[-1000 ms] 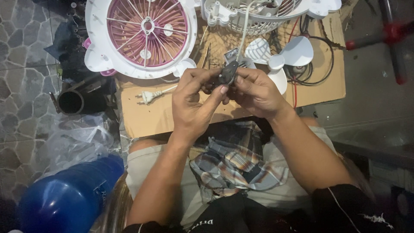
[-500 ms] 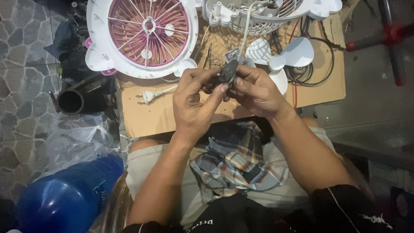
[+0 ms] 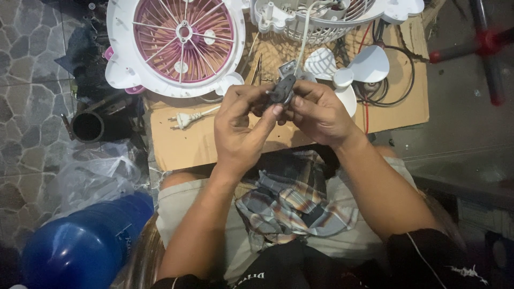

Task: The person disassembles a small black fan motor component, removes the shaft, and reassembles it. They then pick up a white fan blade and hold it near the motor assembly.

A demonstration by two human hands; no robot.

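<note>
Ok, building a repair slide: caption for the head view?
Both hands, left hand and right hand, grip a small dark fan part above a cardboard sheet.

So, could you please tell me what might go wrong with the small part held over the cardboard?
The small dark grey motor part is pinched between left hand and right hand by the fingertips alone, so it might slip onto the brown cardboard sheet. The thin white cable running up to the white plastic fan housing could snag or pull loose.
</note>
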